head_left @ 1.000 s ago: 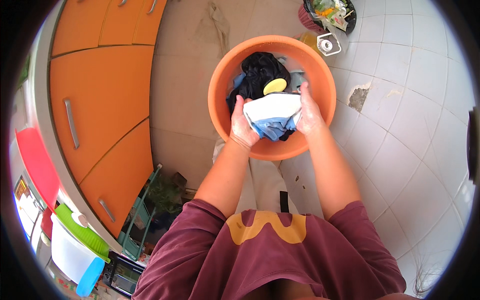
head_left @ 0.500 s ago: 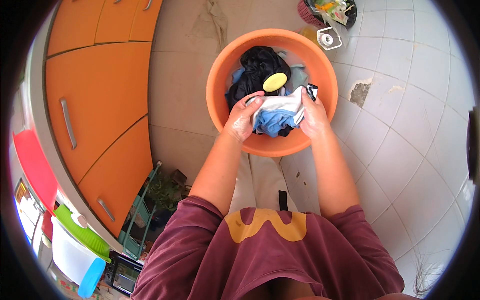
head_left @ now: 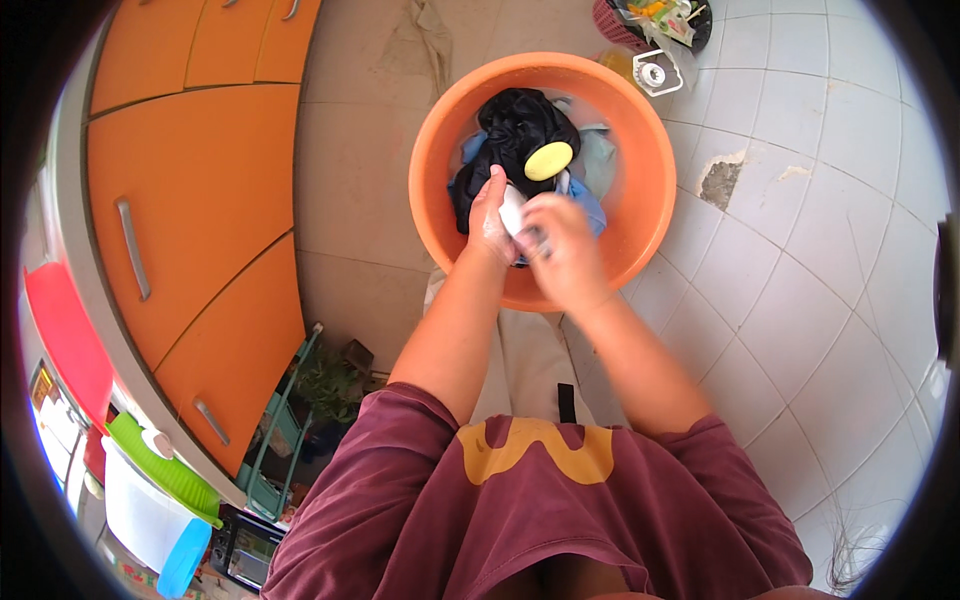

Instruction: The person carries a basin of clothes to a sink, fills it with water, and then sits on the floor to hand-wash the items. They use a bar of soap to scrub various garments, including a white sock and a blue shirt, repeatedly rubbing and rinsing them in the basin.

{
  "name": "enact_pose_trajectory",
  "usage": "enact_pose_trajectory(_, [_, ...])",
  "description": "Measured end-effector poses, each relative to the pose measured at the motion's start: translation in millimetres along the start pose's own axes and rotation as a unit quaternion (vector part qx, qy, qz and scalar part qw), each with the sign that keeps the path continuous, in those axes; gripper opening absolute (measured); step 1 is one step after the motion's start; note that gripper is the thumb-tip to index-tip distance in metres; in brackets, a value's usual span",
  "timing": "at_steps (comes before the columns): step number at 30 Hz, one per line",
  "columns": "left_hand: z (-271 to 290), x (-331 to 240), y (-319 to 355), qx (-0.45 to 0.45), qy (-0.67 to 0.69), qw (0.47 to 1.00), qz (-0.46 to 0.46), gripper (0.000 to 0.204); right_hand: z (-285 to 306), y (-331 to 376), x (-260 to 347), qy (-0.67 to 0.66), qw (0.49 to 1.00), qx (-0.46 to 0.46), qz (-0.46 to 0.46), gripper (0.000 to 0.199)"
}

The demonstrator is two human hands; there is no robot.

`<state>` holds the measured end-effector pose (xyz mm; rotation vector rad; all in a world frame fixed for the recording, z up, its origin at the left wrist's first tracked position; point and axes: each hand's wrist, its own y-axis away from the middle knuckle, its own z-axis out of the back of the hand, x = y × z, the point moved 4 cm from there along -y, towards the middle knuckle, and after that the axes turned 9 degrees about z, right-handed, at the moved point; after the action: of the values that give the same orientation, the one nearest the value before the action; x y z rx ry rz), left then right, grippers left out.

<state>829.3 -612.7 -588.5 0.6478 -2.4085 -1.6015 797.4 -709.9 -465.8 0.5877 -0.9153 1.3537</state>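
A: Where are the hands?

B: Both are over the near side of the round orange plastic basin [head_left: 640, 215] on the tiled floor [head_left: 800, 300]. The left hand [head_left: 490, 215] and the right hand [head_left: 560, 250] are pressed together around a small bunched piece of white cloth [head_left: 513, 210], fingers curled over it.

A: What else is in the basin?

B: A crumpled black garment [head_left: 515, 125] at the far side, a flat oval yellow bar of soap [head_left: 548, 161] resting on it, and pale blue fabric [head_left: 590, 210] in cloudy water just beside the hands.

A: Any packages or labels around?

B: At the top right, just beyond the basin, a dark red basket [head_left: 618, 20] holds colourful wrappers; they are too small to tell apart. At the left stand orange cabinet doors with metal handles [head_left: 190, 200], and low left a white container with a green lid [head_left: 150, 490]
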Motion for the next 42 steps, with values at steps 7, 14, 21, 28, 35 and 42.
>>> enact_pose_trajectory(7, [-53.7, 20.8, 56.4, -0.059, -0.030, 0.996, 0.055, 0.037, -46.8, -7.5, -49.3, 0.047, 0.930, -0.005, -0.364, 0.032])
enact_pose_trajectory(14, [-28.5, 36.4, 31.5, -0.022, 0.043, 0.996, 0.075, 0.038, -41.7, 6.6, -61.4, -0.024, 0.877, 0.051, -0.477, 0.027])
enact_pose_trajectory(21, [-13.7, 39.4, 18.1, 0.228, 0.041, 0.972, 0.040, 0.030, -40.3, -1.5, -32.3, 0.043, 0.938, 0.026, -0.342, 0.034])
enact_pose_trajectory(28, [-0.8, 18.4, 9.5, 0.391, 0.084, 0.913, 0.083, 0.040, -40.0, -3.2, 4.0, -0.038, 0.968, 0.041, -0.246, 0.049])
enact_pose_trajectory(35, [10.9, 14.5, -12.6, 0.380, 0.060, 0.920, 0.073, 0.040, -49.0, 11.7, -0.6, 0.018, 0.986, -0.038, -0.163, 0.030])
enact_pose_trajectory(42, [9.1, 23.8, 3.1, 0.195, 0.051, 0.974, 0.105, 0.041, -40.2, 1.7, -22.7, 0.060, 0.960, -0.040, -0.272, 0.039])
